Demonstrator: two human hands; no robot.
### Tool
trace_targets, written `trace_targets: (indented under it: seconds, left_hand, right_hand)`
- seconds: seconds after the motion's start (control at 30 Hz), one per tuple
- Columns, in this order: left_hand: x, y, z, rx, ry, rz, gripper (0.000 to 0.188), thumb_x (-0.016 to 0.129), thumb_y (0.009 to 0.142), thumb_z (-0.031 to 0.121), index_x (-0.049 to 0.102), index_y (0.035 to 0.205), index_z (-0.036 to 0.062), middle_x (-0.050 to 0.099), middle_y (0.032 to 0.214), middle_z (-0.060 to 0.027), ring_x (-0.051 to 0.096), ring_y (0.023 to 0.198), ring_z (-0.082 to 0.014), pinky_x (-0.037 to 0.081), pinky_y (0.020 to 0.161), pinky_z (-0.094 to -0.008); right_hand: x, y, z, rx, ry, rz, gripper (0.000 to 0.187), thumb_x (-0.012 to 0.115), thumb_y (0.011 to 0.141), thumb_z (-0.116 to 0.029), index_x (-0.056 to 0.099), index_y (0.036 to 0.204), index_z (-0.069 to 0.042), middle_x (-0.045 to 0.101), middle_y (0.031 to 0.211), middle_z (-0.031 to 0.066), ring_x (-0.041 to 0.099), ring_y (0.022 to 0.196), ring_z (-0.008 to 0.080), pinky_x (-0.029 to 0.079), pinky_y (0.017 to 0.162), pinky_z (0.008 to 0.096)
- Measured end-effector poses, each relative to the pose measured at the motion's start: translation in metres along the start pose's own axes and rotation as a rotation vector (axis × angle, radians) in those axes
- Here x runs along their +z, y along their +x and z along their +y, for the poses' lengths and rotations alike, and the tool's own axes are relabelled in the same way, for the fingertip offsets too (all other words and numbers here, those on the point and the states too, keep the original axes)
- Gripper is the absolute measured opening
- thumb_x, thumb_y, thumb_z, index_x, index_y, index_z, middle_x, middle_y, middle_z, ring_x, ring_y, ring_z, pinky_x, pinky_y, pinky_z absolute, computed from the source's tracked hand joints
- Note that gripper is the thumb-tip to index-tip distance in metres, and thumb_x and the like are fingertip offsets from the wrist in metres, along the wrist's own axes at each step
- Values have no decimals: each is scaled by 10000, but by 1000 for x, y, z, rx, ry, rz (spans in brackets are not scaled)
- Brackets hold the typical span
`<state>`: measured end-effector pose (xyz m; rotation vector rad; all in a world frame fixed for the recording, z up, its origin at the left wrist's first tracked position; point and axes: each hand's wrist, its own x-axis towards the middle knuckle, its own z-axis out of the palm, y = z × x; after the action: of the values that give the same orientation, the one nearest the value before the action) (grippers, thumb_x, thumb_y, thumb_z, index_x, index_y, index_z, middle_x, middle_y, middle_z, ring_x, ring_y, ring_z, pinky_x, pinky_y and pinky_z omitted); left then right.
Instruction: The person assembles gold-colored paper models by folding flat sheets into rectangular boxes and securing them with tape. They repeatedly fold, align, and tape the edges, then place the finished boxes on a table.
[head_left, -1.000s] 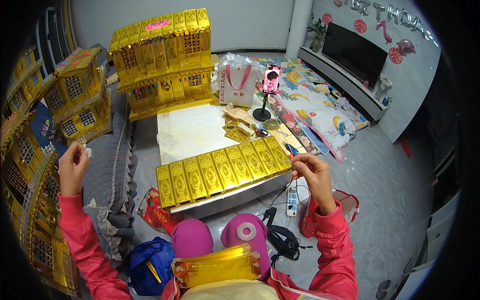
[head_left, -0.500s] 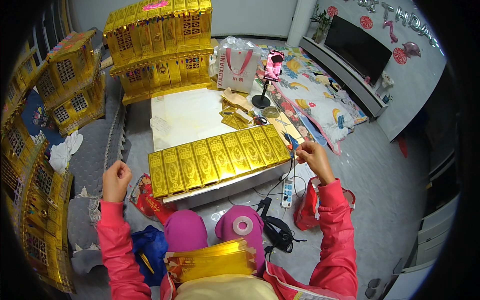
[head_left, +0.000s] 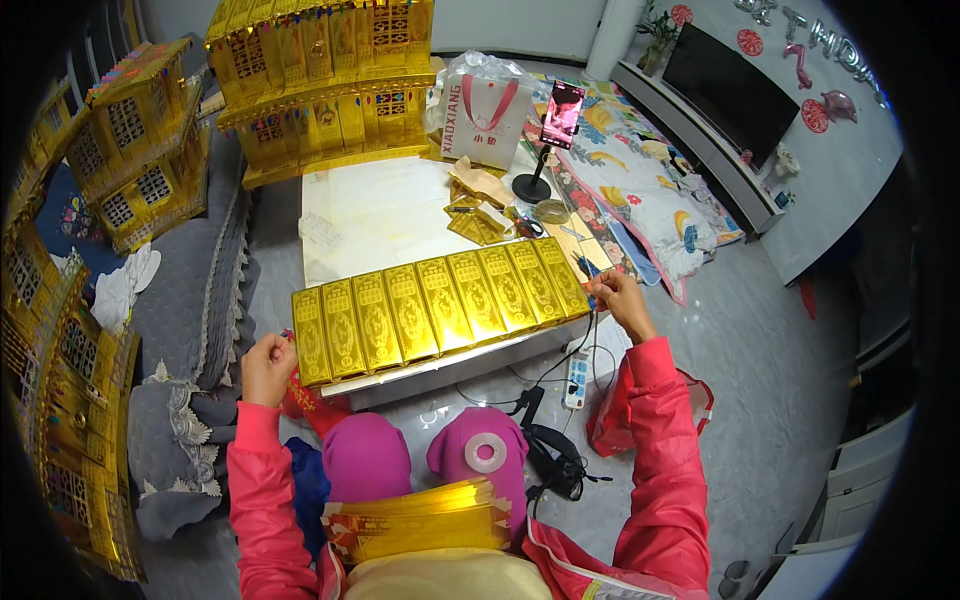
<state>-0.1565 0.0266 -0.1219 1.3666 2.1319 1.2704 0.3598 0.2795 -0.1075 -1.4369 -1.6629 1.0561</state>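
A row of several shiny gold boxes [head_left: 440, 312], standing side by side, lies along the near edge of the white table [head_left: 365, 215]. My left hand [head_left: 267, 370] is closed at the row's left end, fingertips pressed together. At the opposite end my right hand [head_left: 622, 305] pinches near the last box's corner. What either hand grips, if anything, is too fine to see. A roll of tape [head_left: 486, 452] rests on my right knee. Across my lap lies a stack of gold foil sheets [head_left: 415, 525].
Gold model buildings [head_left: 325, 100] stand at the far left table end and along the grey sofa [head_left: 185, 320]. A phone on a stand [head_left: 535, 185], scissors [head_left: 530, 228] and a white gift bag [head_left: 485, 125] sit behind the row. Cables and a power strip [head_left: 576, 380] lie to the right.
My left hand has moved right and inward to the left end of the row. My right hand has shifted slightly down, closer to the right end. The view has tilted a little.
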Motion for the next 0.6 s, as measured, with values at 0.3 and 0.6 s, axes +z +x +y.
trace_targets:
  seconds: [0.3,0.6]
  left_hand:
    - [25,-1,-11,-43,151,52,116,656,758,100,597,733,4,563,636,-104,549,603,-205,439,588,-355]
    - [62,12,-66,15,328,201,132,724,707,201,672,739,84,567,1193,-261,564,1050,-434,458,919,-457]
  right_hand:
    - [13,27,36,-63,-499,109,146,682,792,-151,650,791,-9,667,766,184,659,756,367,517,713,431]
    - [31,52,76,-88,-713,108,134,618,846,-132,615,866,0,579,944,272,592,872,435,482,764,500]
